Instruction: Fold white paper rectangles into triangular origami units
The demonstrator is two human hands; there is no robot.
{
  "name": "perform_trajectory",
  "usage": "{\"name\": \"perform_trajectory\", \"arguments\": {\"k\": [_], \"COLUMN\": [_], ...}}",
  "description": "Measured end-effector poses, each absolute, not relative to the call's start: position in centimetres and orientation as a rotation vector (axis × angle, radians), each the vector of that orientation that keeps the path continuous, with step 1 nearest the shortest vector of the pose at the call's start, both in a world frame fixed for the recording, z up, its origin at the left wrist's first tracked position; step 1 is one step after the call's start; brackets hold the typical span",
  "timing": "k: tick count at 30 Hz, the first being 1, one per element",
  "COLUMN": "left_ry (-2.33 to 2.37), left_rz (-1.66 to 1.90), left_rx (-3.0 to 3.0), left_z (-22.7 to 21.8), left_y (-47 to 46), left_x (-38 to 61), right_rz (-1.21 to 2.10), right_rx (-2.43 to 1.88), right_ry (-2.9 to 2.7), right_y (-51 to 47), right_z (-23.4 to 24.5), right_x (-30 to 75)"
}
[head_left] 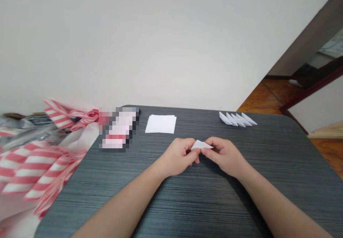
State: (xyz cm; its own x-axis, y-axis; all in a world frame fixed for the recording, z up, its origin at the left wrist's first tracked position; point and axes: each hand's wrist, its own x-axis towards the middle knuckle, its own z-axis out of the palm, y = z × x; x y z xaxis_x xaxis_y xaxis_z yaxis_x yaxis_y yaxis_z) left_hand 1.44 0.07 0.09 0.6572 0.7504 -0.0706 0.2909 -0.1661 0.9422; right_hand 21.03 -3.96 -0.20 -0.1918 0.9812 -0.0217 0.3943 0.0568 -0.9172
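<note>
Between my two hands is a small piece of folded white paper [201,144], pointed at its right end and peaked on top. My left hand [180,156] pinches its left side between thumb and fingers. On the other side, my right hand [224,155] is closed on the paper with the thumb in front and the fingers behind. Both hands are just above the dark table [209,209]. Beyond my left hand lies a stack of white paper sheets [161,124]. A row of several folded white paper pieces [237,119] rests farther back on the right.
A blurred-out flat object [120,127], perhaps a phone, lies at the table's left edge. Red-and-white striped cloth [32,166] is heaped beside the table on the left. A white wall [171,45] rises behind; wooden floor [257,98] shows at right.
</note>
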Motion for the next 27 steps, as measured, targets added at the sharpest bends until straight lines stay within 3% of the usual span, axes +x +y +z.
{"name": "perform_trajectory", "arguments": {"k": [27], "left_ry": [0.920], "left_rz": [0.536], "left_rx": [1.674], "left_z": [0.3], "left_y": [0.0], "left_x": [1.5], "right_rz": [1.092], "right_rx": [-1.414], "right_ry": [-1.560], "right_y": [-3.8], "right_z": [-0.7], "right_x": [22.0]}}
